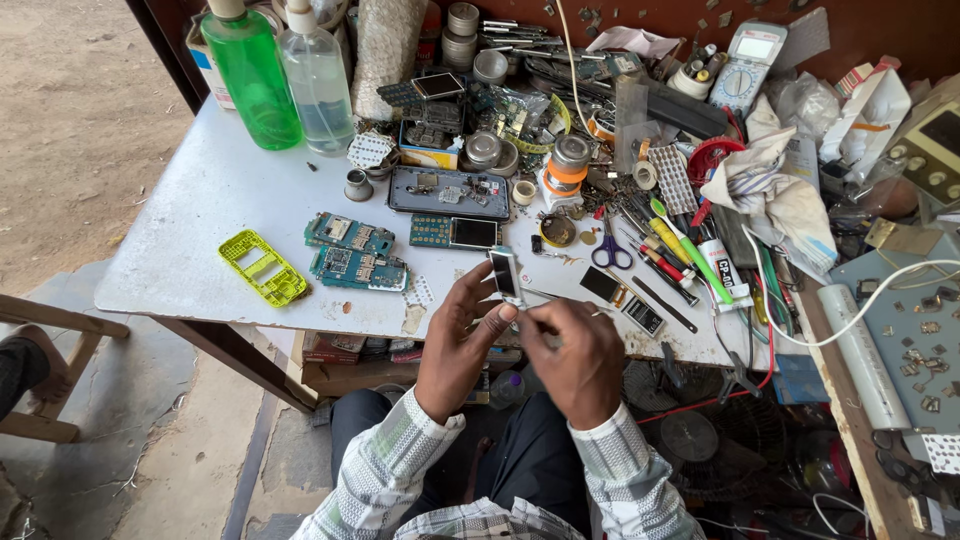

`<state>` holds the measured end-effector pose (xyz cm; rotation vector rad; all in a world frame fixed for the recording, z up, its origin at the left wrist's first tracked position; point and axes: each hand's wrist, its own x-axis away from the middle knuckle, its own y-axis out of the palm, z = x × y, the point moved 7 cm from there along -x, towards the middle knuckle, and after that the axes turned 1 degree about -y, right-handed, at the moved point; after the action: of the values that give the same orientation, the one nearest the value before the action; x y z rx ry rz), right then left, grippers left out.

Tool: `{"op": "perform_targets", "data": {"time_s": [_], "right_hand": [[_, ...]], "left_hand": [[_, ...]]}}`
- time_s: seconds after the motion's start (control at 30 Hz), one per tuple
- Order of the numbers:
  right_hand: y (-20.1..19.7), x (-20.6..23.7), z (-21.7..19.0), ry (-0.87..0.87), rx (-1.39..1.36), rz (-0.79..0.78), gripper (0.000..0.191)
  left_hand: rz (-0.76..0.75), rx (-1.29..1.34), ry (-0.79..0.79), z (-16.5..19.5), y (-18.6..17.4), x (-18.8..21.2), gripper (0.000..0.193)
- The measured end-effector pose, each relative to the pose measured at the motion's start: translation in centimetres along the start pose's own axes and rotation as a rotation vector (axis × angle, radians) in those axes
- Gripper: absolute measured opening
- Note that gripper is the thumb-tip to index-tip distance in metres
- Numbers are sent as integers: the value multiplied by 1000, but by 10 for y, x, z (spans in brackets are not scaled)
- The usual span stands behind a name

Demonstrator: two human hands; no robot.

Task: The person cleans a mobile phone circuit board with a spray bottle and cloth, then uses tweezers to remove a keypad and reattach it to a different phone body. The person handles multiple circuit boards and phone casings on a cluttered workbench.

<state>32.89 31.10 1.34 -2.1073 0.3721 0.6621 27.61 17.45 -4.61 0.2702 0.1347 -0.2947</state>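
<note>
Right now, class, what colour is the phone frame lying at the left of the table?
The phone frame is bright yellow-green, seen best in the head view.

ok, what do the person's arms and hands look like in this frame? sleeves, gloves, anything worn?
Both hands are bare: no gloves, and no rings or watch that I can make out. The left hand and right hand come out of long sleeves in a pale checked fabric, whitish with grey-green lines, with buttoned-looking cuffs ending at the wrists. The sleeves match on both arms.
</note>
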Motion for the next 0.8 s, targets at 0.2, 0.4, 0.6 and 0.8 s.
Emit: {"op": "perform_targets", "data": {"time_s": [0.2, 0.4, 0.6, 0.8], "right_hand": [[-9, 3, -19, -61, -140, -38, 13], [-68, -9, 57, 291, -219, 144, 23], [-58, -24, 55, 122, -22, -88, 18], [6, -52, 45, -143, 198, -355, 19]], "left_hand": [[31, 384, -129, -15, -10, -1, 53], [-20, 695, -231, -7, -37, 0, 41], [-102, 782, -243, -1, -35, -5, 41], [-206, 824, -254, -15, -20, -19, 23]]}}
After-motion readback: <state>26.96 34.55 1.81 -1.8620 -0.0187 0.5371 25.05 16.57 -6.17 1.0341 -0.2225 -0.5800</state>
